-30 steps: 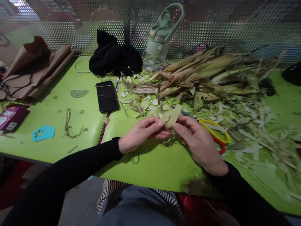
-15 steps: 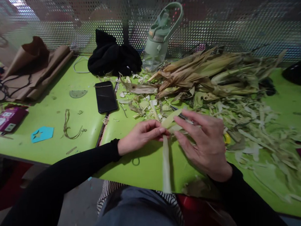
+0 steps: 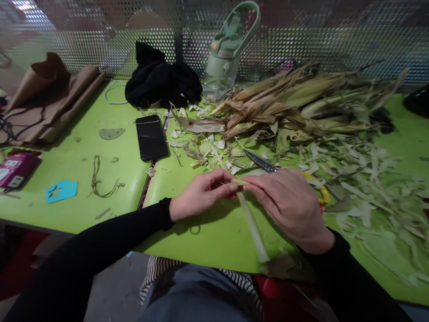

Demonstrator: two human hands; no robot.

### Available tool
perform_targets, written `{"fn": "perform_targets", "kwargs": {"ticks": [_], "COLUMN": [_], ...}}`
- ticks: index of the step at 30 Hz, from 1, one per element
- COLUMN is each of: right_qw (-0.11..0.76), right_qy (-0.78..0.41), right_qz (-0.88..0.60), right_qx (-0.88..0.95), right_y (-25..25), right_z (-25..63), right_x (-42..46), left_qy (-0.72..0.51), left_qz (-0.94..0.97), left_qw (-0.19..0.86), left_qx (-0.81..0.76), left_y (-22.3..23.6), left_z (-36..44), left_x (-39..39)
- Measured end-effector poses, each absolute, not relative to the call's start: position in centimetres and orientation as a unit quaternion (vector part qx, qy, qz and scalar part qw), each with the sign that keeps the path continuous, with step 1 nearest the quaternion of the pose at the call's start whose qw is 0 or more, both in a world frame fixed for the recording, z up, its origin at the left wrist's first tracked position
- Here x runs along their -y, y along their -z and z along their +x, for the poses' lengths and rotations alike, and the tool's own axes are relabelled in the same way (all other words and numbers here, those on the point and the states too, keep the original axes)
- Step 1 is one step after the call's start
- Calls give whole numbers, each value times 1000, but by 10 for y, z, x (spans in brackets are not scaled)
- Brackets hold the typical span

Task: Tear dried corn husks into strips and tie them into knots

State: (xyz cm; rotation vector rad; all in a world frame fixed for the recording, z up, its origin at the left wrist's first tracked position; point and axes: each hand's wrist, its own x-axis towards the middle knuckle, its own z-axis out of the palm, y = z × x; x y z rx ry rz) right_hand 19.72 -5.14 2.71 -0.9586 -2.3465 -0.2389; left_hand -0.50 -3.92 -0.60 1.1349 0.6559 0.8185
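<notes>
Between my two hands is a pale green corn husk strip [image 3: 252,225], its long end slanting down toward the table's front edge. My left hand [image 3: 205,192] is closed, thumb and fingers pinching the strip where it is folded. The fingertips of my right hand [image 3: 289,203] pinch the husk from the other side, close to the left fingertips. Behind the right hand lie scissors [image 3: 262,160], dark blades pointing up left and a yellow handle partly hidden by the hand. A heap of dried corn husks [image 3: 286,102] is spread beyond both hands.
Shredded husk scraps [image 3: 370,183] cover the right side of the green table [image 3: 189,246]. A phone [image 3: 151,137], black cloth [image 3: 162,80] and a green water bottle [image 3: 225,57] stand or lie farther back. Brown paper [image 3: 57,100] and a purple box [image 3: 14,170] are at left.
My right hand's fingers have closed on the husk near my left hand. The hanging end has swung right, and the scissors' blades show more clearly.
</notes>
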Motion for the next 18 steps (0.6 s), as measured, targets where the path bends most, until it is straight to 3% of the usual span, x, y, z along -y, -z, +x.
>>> {"fn": "perform_targets", "kwargs": {"ticks": [5,18], "right_qw": [331,238], "right_qy": [50,67], "right_qz": [-346,-267], "right_qx": [876,931], "right_y": [-22,-28], "right_z": [190,210], "right_x": [54,43], "left_qy": [-364,-407], "left_qz": [447,310], "left_qw": [759,800], "left_qx": [-304,-314], "left_y": [-3,-3], "left_z": [-4,-8], "left_x": [42,35]}}
